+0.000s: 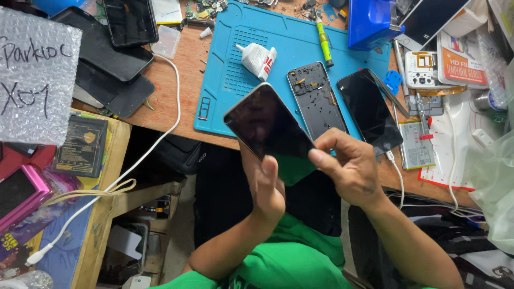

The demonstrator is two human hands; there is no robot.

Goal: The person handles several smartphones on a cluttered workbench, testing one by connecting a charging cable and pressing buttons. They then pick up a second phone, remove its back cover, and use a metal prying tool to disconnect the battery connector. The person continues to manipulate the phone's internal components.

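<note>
1. Bubble wrap (37, 75) with handwriting sits at far left, beside a pile of dark phone screens (110, 59), and a white cable (134, 160) trails down off the desk.
2. Next we see our left hand (267, 187) raised, thumb up, gripping the lower edge of a black phone (267, 124) held tilted above the desk's front edge.
3. Our right hand (348, 168) pinches the same phone at its lower right corner, so both hands are closed on it.
4. Behind the phone lies the blue work mat (289, 37), carrying a white glue tube (258, 59), an opened phone frame (316, 99) and a dark display (369, 109).
5. Further right we spot a grey battery (416, 144).
</note>
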